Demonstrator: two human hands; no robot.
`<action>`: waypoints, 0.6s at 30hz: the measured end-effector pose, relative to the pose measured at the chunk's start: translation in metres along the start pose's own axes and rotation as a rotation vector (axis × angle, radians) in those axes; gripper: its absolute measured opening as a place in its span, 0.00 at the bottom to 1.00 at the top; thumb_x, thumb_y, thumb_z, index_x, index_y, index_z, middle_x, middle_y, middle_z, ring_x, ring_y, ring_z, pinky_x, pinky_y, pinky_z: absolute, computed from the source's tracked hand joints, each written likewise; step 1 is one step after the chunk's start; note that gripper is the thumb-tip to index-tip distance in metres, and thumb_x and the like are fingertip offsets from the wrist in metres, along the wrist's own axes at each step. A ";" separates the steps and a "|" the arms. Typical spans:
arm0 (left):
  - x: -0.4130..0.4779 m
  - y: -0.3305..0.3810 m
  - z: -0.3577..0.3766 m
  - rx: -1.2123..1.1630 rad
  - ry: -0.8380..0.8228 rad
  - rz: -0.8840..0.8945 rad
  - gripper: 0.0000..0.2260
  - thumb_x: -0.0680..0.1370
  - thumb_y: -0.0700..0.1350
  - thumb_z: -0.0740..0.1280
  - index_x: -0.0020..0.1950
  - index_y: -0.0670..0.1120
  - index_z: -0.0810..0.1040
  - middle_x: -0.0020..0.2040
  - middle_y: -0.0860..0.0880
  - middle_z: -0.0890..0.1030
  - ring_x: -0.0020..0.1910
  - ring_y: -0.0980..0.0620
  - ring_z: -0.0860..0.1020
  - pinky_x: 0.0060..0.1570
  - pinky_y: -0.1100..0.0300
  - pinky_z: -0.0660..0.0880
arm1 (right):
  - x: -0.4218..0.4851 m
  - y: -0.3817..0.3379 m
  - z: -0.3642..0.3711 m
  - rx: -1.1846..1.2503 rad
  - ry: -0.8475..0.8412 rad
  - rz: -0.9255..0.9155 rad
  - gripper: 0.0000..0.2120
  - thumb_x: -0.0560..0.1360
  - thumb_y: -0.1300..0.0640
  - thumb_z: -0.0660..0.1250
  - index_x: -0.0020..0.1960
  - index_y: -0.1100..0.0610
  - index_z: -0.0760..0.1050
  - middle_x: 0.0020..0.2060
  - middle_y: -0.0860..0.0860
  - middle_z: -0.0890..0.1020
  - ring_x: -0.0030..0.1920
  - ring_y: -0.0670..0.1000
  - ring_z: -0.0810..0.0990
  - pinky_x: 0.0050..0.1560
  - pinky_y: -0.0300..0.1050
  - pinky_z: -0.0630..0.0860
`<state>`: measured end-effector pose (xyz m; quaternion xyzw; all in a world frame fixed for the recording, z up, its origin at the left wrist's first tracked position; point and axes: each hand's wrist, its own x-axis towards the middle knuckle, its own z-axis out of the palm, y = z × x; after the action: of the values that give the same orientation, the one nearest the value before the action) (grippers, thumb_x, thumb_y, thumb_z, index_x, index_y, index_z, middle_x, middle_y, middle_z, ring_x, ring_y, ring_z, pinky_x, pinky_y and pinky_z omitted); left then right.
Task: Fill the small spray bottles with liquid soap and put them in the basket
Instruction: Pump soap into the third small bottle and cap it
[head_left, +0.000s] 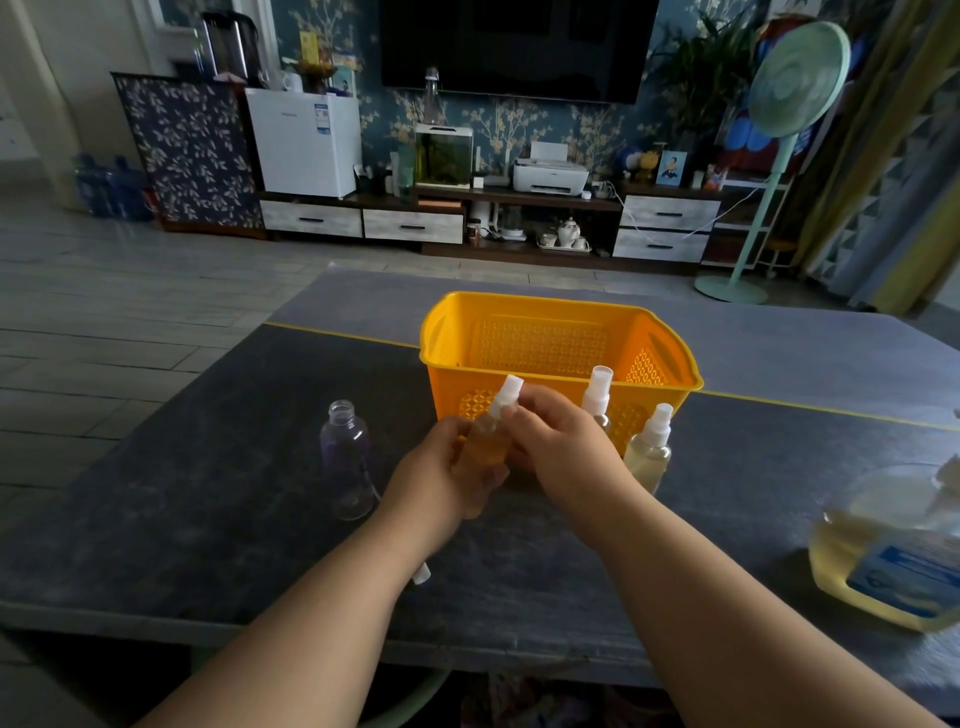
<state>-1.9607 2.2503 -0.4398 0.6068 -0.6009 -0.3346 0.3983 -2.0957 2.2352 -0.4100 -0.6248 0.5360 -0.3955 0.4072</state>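
Centre of the frame, both hands are on one small spray bottle. The left hand is wrapped around its amber-filled body, and the right hand has its fingers closed around the neck just under the white spray cap. That looks like the cap being screwed tight, though that is a judgement from the grip.

The bottle's long axis leans a little, cap tipped up and to the right, toward the yellow basket. The basket stands directly behind the hands, toward the top of the frame, with its open mouth up and no bottles showing inside. So the coming move is a short lift up and away over the near rim, and both hands are about equally near it.

Just right of the hands stand two more capped spray bottles, one tight against the basket's front wall and one in front of it, pale liquid inside. To the left, an uncapped clear bottle stands upright, apparently empty. At the lower right edge lies the big soap jug on the dark table.
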 end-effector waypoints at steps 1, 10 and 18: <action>-0.001 0.000 0.001 -0.006 0.005 0.006 0.13 0.72 0.51 0.70 0.55 0.56 0.72 0.45 0.54 0.81 0.41 0.58 0.79 0.35 0.64 0.73 | 0.000 0.000 0.000 -0.077 0.037 -0.010 0.15 0.78 0.44 0.64 0.63 0.48 0.74 0.54 0.46 0.81 0.54 0.48 0.81 0.57 0.51 0.80; 0.000 0.001 0.003 -0.021 0.002 0.012 0.12 0.73 0.49 0.70 0.52 0.55 0.70 0.40 0.56 0.78 0.35 0.62 0.76 0.25 0.75 0.68 | 0.001 -0.001 -0.002 -0.100 0.033 -0.033 0.13 0.78 0.44 0.65 0.58 0.49 0.76 0.48 0.45 0.82 0.50 0.49 0.81 0.50 0.46 0.81; 0.000 0.008 0.011 -0.137 0.019 0.001 0.12 0.74 0.48 0.69 0.54 0.52 0.71 0.43 0.50 0.80 0.36 0.55 0.78 0.30 0.66 0.72 | 0.003 -0.006 -0.003 -0.147 0.042 -0.045 0.13 0.78 0.45 0.65 0.60 0.48 0.76 0.46 0.44 0.82 0.43 0.44 0.80 0.38 0.38 0.76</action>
<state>-1.9740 2.2493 -0.4376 0.5809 -0.5734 -0.3690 0.4446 -2.0961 2.2322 -0.4037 -0.6566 0.5576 -0.3773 0.3400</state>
